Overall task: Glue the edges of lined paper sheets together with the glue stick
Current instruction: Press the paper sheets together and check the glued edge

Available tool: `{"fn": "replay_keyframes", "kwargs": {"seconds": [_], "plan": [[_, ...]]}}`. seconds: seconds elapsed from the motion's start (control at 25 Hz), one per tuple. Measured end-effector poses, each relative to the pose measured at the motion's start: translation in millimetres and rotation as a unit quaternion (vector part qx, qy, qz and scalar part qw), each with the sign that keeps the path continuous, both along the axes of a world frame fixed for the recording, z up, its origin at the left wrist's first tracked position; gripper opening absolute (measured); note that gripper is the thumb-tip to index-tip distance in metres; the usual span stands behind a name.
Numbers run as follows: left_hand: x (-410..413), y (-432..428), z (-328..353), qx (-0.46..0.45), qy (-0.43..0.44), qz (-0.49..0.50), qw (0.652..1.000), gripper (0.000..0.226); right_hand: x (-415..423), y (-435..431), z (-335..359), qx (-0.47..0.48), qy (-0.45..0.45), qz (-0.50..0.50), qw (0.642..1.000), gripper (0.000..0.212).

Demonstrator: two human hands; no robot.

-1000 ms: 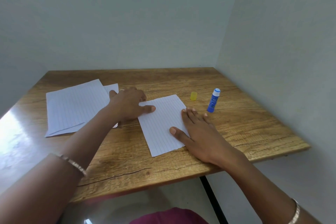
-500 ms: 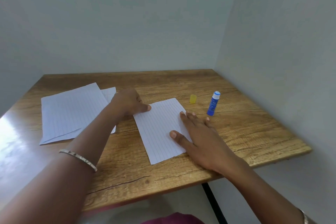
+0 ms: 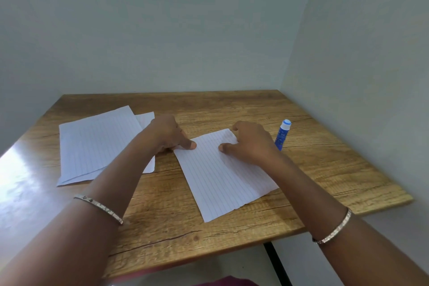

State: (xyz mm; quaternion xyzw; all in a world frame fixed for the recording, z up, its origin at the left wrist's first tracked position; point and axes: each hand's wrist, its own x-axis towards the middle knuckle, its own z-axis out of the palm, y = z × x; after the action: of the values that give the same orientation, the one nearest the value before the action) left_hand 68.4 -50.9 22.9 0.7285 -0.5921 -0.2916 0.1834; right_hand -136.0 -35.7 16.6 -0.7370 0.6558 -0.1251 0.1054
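A sheet (image 3: 222,176) lies in the middle of the table (image 3: 325,169). The left hand (image 3: 170,134) presses its thumb on the far left corner. The right hand (image 3: 250,141), fingers curled, rests on the far right corner. Whether either pinches the paper, I cannot tell. The glue stick (image 3: 283,132) stands just behind the right hand, partly hidden. A pile (image 3: 97,144) of lined paper lies to the left.

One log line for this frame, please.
left hand: thumb on white lined paper sheet left edge | right hand: fingers curled at far corner | blue glue stick: upright, untouched
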Motion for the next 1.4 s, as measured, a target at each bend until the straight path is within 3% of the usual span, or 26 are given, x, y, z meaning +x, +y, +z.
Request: {"fn": "replay_keyframes", "kwargs": {"seconds": [0.16, 0.28, 0.4, 0.52, 0.6, 0.76, 0.92, 1.08, 1.4], "plan": [[-0.4, 0.8, 0.7, -0.01, 0.006, -0.008, 1.0, 0.04, 0.3, -13.5, -2.1, 0.035, -0.07, -0.035, 0.996, 0.051], [-2.4, 3.3, 1.6, -0.021, 0.007, -0.024, 0.999, 0.033, 1.1, -14.2, -1.3, 0.062, -0.205, -0.032, 0.976, 0.034], [-2.2, 3.0, 2.4, -0.047, 0.027, -0.059, 0.997, 0.039, -1.3, -9.6, 9.3, 0.108, -0.327, -0.015, 0.939, 0.026], [4.1, 2.4, 3.8, -0.047, 0.075, -0.091, 0.992, 0.025, -3.0, -11.3, 20.0, 0.138, -0.417, 0.008, 0.898, 0.037], [9.5, 4.1, 6.0, -0.071, 0.149, -0.074, 0.984, 0.016, -3.7, -16.2, 24.8, 0.107, -0.461, 0.021, 0.881, 0.048], [23.8, 3.0, 13.8, -0.108, 0.332, -0.026, 0.937, 0.021, -7.6, -25.8, 43.2, 0.028, -0.525, 0.051, 0.849, 0.058], [22.7, 2.1, 13.8, -0.172, 0.443, 0.049, 0.878, 0.029, -6.0, -34.6, 44.7, 0.001, -0.554, 0.059, 0.83, 0.041], [18.3, 4.1, 15.5, -0.243, 0.433, 0.073, 0.865, 0.027, 2.6, -37.5, 35.2, -0.004, -0.616, 0.022, 0.788, 0.028], [13.7, 6.5, 19.0, -0.237, 0.445, 0.058, 0.862, 0.029, 3.6, -40.0, 27.4, -0.058, -0.641, 0.018, 0.765, 0.022]]}}
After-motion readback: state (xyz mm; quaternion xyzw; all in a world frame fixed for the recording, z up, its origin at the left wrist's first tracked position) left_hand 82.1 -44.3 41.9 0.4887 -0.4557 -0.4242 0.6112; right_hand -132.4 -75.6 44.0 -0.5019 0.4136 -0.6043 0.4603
